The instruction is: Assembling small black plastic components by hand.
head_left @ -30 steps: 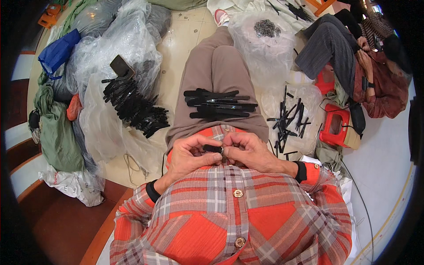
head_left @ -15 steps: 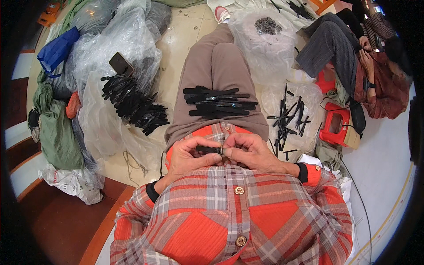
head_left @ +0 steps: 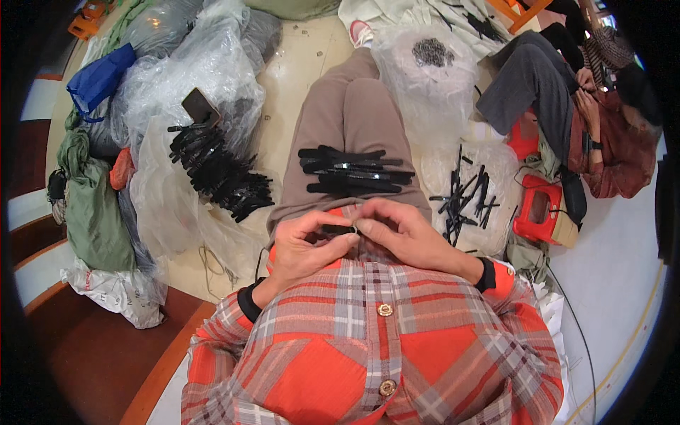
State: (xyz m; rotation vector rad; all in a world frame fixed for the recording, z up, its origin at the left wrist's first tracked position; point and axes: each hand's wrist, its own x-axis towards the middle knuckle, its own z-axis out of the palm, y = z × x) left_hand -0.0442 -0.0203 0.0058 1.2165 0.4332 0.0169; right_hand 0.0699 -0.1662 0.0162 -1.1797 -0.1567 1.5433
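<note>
Item in hand: one small black clip (head_left: 338,229), held level between both hands close against the hem of the orange plaid shirt (head_left: 368,354). Left hand (head_left: 303,248): grip closed on the clip's left end, thumb and forefinger pinched. Right hand (head_left: 400,232): grip closed on the right end, fingertips curled over it. Change from a second ago: very slight; the hands sit in the same place above the lap, fingers a little tighter together on the piece, which suggests the fitting work on this one clip is ongoing rather than finished. Stock on lap: a stack of long black clips (head_left: 354,170) lying crosswise on the tan trousers (head_left: 350,106), just beyond the hands, not touching them. Stock at left: a heap of black clips (head_left: 219,170) on clear plastic bags (head_left: 191,78) on the floor. Stock at right: loose black pieces (head_left: 464,195) scattered on a plastic sheet. Also present: a red stool (head_left: 542,212); a second person (head_left: 567,92) seated far right; a blue bag (head_left: 99,78).
</note>
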